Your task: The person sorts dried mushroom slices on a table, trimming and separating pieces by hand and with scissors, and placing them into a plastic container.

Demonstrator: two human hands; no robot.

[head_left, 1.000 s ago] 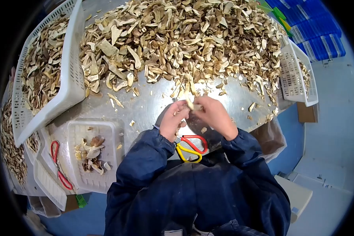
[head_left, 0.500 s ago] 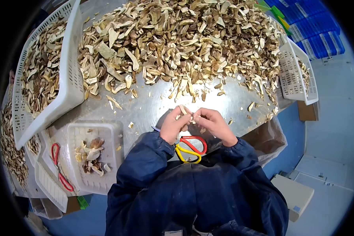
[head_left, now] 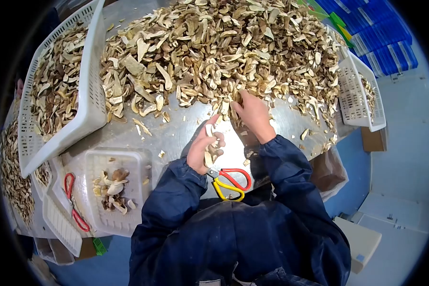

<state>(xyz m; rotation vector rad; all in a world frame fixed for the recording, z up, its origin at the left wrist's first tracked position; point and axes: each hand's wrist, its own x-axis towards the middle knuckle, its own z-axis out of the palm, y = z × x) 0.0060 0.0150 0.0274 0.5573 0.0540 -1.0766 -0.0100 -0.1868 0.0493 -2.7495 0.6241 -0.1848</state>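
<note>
Several pale dried mushroom slices (head_left: 209, 153) rest in my left hand (head_left: 199, 151), whose fingers curl round them just above the metal tabletop. My right hand (head_left: 254, 116) reaches to the near edge of a large heap of dried mushroom slices (head_left: 209, 52). Its thumb and forefinger are apart at the slices there, and the other fingers are mostly hidden. Close to my body, below the left hand, lie scissors with one red and one yellow handle (head_left: 233, 183); their blades are partly covered.
A white basket of slices (head_left: 88, 102) stands at the left, another white basket (head_left: 355, 102) at the right. A clear tray (head_left: 93, 190) holds a few pieces, beside red-handled scissors (head_left: 69, 195). Blue crates (head_left: 383, 47) are stacked at far right. A lined box (head_left: 330, 174) sits below the table edge.
My hands have parted. The right one has moved forward to the heap, while the left has stayed near its place and turned, showing the slices in it.
</note>
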